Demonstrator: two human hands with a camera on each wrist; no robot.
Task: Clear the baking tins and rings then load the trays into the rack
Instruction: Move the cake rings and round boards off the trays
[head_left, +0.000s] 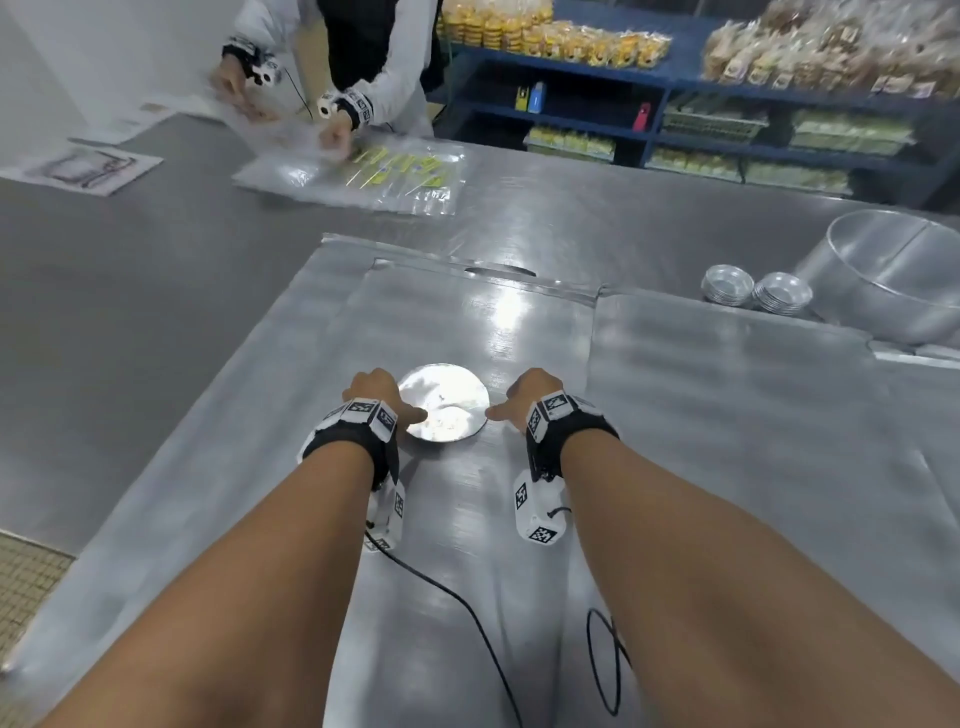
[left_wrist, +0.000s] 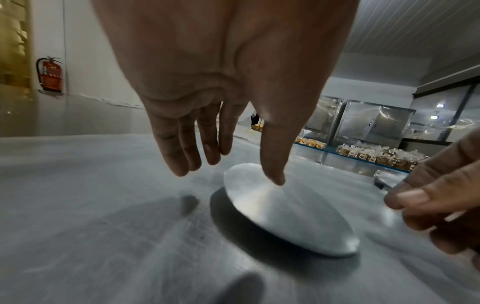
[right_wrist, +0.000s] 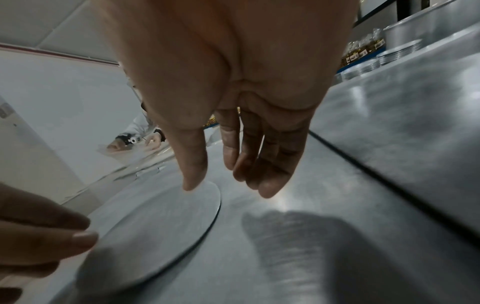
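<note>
Thin round metal disc (head_left: 443, 401), shiny, flat on brushed-steel tray (head_left: 519, 332) atop counter (head_left: 130, 291). Left hand (head_left: 375, 393) and right hand (head_left: 528, 393) flank disc, fingers relaxed, apart, gripping nothing; thumbs at disc rim. Beyond disc, to right: stacked fluted tins (head_left: 756, 291), large round pan (head_left: 893, 280).

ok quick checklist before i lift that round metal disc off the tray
1. Left hand free to grip: ok, fingers relaxed, holding nothing.
2. Right hand free: ok, also holding nothing.
3. Hands on opposite sides of the disc: ok, thumbs at its edges.
4. Firm grip on the disc: not ok, no fingers under its rim yet.
5. Disc top bare: ok, nothing on it.
6. Place to put it: cannot tell; stacked small tins and a big ring sit far right.
</note>
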